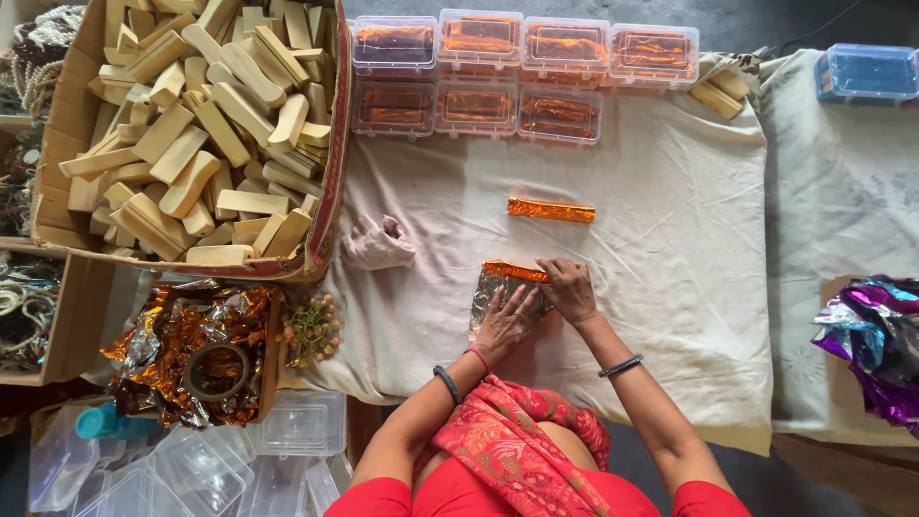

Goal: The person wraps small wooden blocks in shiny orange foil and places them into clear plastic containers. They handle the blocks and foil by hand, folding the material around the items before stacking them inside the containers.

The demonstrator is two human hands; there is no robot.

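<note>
Head view, looking down at desk under a pale cloth [670,287]. Left hand [504,321] flat, fingers spread, pressing down on silver foil sheet [490,292], not clenched. Right hand [569,287] curled over orange edge of foil roll [515,272], fingertips pinching it at the sheet's far edge. Finished orange wrapped stick [550,210] lying alone just beyond, apart from both hands. Crumpled pink rag [376,243] to the left. Cardboard box [330,220] of bare wooden blocks [201,124] at upper left. Two rows of clear plastic cases [517,72] with orange wrapped pieces along the far edge. Crumpled orange foil pile [187,335] with tape ring [216,371] at lower left.
</note>
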